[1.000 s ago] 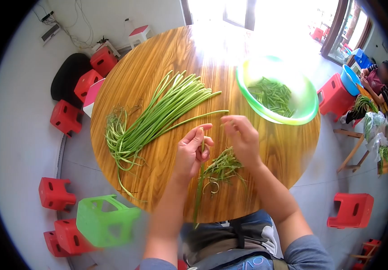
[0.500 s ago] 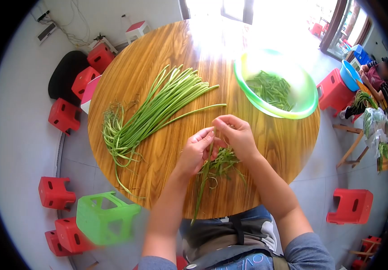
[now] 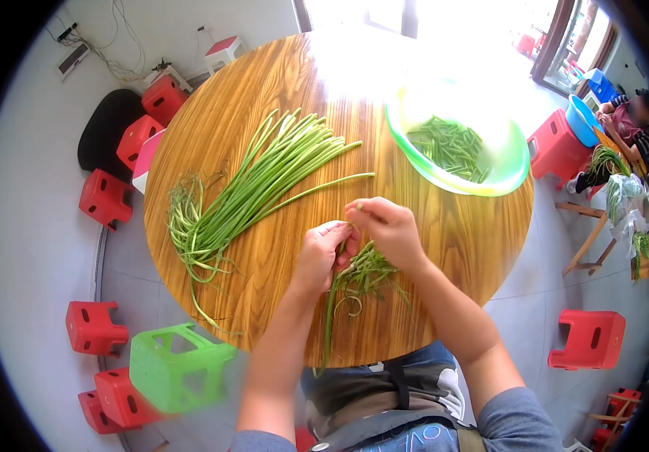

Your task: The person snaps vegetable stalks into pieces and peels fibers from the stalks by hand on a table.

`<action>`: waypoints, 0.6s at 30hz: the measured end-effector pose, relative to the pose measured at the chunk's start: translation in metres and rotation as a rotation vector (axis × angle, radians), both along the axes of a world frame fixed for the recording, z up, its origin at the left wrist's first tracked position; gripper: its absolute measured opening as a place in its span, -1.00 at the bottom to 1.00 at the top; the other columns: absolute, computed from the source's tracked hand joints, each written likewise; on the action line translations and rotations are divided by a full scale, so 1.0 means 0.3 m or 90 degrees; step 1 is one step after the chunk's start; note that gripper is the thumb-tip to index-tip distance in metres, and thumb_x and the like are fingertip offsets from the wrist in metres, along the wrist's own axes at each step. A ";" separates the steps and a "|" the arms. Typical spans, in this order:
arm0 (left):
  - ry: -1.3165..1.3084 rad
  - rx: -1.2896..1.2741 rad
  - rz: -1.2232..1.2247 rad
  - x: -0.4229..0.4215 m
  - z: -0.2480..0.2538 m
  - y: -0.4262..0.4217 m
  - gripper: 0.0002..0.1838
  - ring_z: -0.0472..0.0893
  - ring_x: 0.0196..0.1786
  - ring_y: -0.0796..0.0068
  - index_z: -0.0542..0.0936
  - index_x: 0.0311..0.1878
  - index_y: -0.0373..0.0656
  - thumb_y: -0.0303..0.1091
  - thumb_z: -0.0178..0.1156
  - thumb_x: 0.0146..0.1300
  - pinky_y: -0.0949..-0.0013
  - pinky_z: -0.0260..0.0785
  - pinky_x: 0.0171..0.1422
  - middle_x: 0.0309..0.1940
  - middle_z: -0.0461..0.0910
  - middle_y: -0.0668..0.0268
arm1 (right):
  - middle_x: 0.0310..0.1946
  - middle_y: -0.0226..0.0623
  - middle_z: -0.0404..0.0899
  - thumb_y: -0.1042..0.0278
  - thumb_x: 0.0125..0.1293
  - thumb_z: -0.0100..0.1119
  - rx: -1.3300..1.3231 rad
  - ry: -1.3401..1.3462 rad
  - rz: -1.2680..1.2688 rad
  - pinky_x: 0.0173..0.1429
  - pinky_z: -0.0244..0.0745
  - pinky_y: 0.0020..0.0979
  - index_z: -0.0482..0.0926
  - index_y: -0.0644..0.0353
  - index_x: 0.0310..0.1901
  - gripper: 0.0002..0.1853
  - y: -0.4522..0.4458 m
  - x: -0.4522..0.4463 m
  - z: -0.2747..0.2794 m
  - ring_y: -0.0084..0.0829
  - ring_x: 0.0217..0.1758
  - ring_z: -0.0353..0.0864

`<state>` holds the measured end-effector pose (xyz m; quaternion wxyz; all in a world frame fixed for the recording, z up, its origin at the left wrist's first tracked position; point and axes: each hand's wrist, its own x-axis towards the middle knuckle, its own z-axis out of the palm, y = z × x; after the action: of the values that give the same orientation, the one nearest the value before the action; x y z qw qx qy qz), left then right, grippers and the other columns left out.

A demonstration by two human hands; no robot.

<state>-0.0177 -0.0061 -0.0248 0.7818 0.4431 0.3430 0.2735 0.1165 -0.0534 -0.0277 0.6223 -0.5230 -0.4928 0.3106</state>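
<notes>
My left hand is closed around a garlic scape, whose long green stalk hangs down past the table's near edge. Just to the right, my right hand pinches with thumb and forefinger, and a small green bit shows at its fingertips. Both hands are close together above the table. Under them lies a small heap of thin green trimmings, partly hidden by my right hand. A large bundle of garlic scapes is spread to the left, its curled thin tips toward the near left.
A green-rimmed bowl of short cut pieces stands at the right on the round wooden table. Red stools and a green stool surround it. Another person sits at far right near more greens.
My right hand has shifted slightly left and turned, its fingertips now a little apart from my left hand. The hanging scape has swung slightly. The whole view has shifted a little.
</notes>
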 end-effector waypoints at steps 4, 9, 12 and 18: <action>-0.022 0.037 0.024 -0.005 -0.003 0.002 -0.76 0.31 -0.68 0.68 0.48 -0.42 -0.22 -0.32 -0.05 0.32 0.60 0.08 -0.65 -0.61 0.44 0.36 | -0.38 -0.27 0.59 0.58 0.07 0.22 0.264 -0.364 -0.064 -0.33 0.46 -0.49 0.63 0.26 -0.28 -0.85 0.010 -0.017 -0.030 -0.43 -0.38 0.55; -0.106 0.001 -0.013 -0.001 0.007 -0.003 -0.78 0.36 -0.62 0.67 0.50 -0.31 -0.26 -0.32 -0.04 0.33 0.59 0.15 -0.59 -0.57 0.48 0.34 | -0.38 -0.30 0.57 0.58 0.12 0.17 0.259 -0.378 -0.133 -0.34 0.44 -0.50 0.60 0.26 -0.25 -0.86 0.017 0.009 -0.009 -0.46 -0.39 0.53; -0.115 -0.017 -0.066 -0.019 0.012 0.006 -0.78 0.38 -0.56 0.67 0.51 -0.14 -0.31 -0.34 0.00 0.32 0.59 0.19 -0.52 -0.51 0.51 0.34 | -0.41 -0.31 0.55 0.55 0.14 0.18 0.172 -0.277 -0.164 -0.35 0.41 -0.53 0.58 0.25 -0.27 -0.89 0.019 0.023 -0.015 -0.52 -0.43 0.49; -0.161 -0.056 0.007 -0.028 0.012 0.020 -0.74 0.39 -0.50 0.68 0.48 0.00 -0.34 -0.43 -0.02 0.32 0.59 0.21 -0.45 -0.42 0.53 0.35 | -0.55 -0.49 0.39 0.29 0.30 0.11 -0.108 0.117 -0.003 -0.53 0.20 -0.59 0.48 0.24 -0.36 -0.81 0.021 0.041 -0.015 -0.68 -0.58 0.26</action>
<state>-0.0260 -0.0001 -0.0213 0.8358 0.3685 0.2560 0.3162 0.1288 -0.0470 -0.0323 0.6192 -0.5440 -0.4045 0.3962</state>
